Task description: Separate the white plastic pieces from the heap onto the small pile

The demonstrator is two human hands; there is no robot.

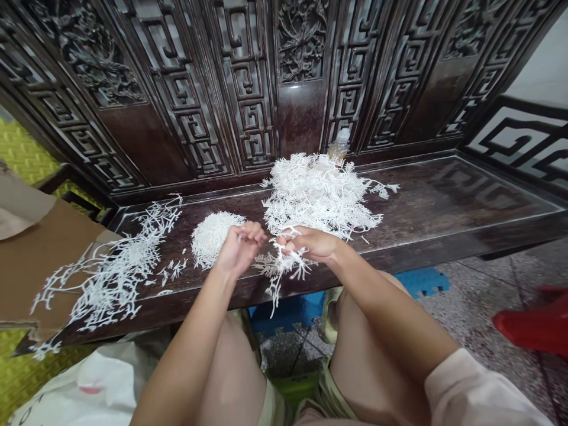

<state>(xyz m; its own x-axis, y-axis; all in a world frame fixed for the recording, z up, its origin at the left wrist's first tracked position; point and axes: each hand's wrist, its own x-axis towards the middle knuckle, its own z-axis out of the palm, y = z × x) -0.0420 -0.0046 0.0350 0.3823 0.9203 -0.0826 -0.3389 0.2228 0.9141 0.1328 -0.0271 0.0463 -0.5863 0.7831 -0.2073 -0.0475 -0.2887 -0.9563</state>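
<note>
Holding white sprig (274, 291), tip pointing down

Both bare forearms, the left forearm (186, 337) and the right forearm (390, 313), angle up from the bottom of the frame to its centre. There the left hand (242, 248) and right hand (308, 245) sit just beside each other (backs up, knuckles nearly meeting), their fingers (252, 232) curled inward, pinching.

We have a tight white ball of branching sprigs (212, 238) (coral-like, spiky) beside a loose heap (316, 195), one sprig (286, 266) hanging from our right fingers (306, 244).
</note>
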